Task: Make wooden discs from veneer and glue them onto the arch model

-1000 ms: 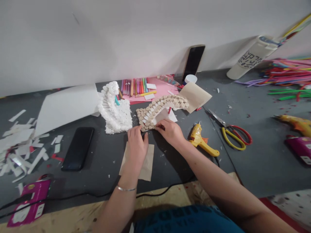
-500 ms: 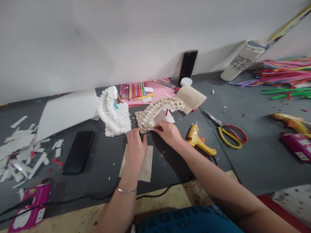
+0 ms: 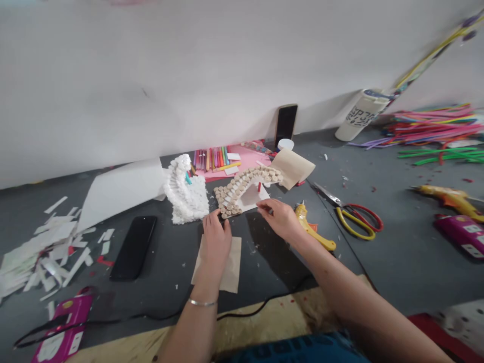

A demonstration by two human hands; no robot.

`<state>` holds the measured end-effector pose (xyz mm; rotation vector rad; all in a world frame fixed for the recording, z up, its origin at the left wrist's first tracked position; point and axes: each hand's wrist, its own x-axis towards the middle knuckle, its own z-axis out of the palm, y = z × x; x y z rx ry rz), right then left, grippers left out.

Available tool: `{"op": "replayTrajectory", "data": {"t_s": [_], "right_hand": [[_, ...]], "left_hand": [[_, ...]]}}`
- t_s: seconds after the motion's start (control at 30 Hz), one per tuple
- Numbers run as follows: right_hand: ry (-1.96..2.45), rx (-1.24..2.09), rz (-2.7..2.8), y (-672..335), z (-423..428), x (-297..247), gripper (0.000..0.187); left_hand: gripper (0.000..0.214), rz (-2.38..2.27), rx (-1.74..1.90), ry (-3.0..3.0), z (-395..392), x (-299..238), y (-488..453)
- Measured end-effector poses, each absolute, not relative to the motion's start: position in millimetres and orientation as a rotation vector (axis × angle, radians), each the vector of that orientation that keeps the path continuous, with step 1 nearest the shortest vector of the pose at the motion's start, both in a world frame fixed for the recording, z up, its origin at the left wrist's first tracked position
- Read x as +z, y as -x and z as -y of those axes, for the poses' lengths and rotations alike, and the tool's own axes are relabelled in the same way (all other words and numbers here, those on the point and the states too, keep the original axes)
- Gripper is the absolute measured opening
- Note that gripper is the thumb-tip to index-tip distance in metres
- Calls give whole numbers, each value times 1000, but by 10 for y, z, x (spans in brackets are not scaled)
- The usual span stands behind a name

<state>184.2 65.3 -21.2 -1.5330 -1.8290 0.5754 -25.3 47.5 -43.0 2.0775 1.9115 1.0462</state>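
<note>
A curved arch of small brown paper rolls [image 3: 245, 184] stands on a white card base in the middle of the grey table. My left hand [image 3: 215, 237] lies over a tan paper piece [image 3: 230, 269], its fingertips pinched on the arch's near end. My right hand [image 3: 280, 218] hovers just right of the arch, fingers stretched toward the white base and holding nothing. A white model of paper rolls [image 3: 186, 194] stands just left of the arch.
A yellow glue gun [image 3: 315, 229] lies by my right wrist, scissors [image 3: 355, 214] beyond it. A black phone [image 3: 134, 247] and paper scraps [image 3: 45, 247] lie left; markers [image 3: 214, 159], another phone [image 3: 286, 123], a cup [image 3: 359, 121] and coloured sticks [image 3: 434, 126] sit at the back.
My right hand has let go of the arch's white base and drawn slightly right. My left hand stays at the arch's near end. The view has tilted up.
</note>
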Motion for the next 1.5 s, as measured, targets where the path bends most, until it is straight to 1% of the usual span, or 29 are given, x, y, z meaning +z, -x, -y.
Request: {"op": "replayTrajectory", "data": {"t_s": [0.2,0.33,0.43,0.47,0.53,0.57,0.6,0.7,0.73,0.8,0.83,1.0,1.17,1.5], "right_hand": [[1564,442,1896,-2251,-388,-70,20],[1618,359,2000,-2303,-207,-32,16],[1683,312,2077,-2298,-94,-64,34],[1671,313,2085,-2298,-63,-88,32],[1638,321,2070,-2298,-11,-136,18],[1646,311,2055,-2296,7,-153,13],[1670,289,2052,-2291,17,-158,13],[1679,219,2146,-2249,-16,-96,31],[1629,215,2184,-2225,-53,-57,31],[1505,238,2212,-2166,-161,19,14],[1467,251,2213,-2131,-228,46,9],[1423,286,2260,-1924,-572,24,8],[1397,270,2342,-1779,-819,-88,8],[1366,209,2466,-1699,-972,-119,16]], "left_hand": [[27,-1907,1124,-2096,-507,-470,272],[26,-1889,1121,-2132,-496,-466,282],[26,-1882,1117,-2162,-487,-469,287],[26,-1883,1115,-2170,-486,-472,287],[26,-1890,1106,-2185,-485,-481,287],[26,-1893,1098,-2193,-484,-485,286],[26,-1895,1090,-2201,-484,-488,286],[25,-1898,1066,-2219,-483,-491,283],[24,-1898,1060,-2222,-484,-490,281],[24,-1898,1051,-2226,-488,-488,278],[24,-1900,1049,-2226,-491,-487,276],[25,-1914,1057,-2223,-506,-492,271],[31,-1906,1059,-2221,-524,-518,274],[38,-1887,1004,-2264,-559,-545,265]]}}
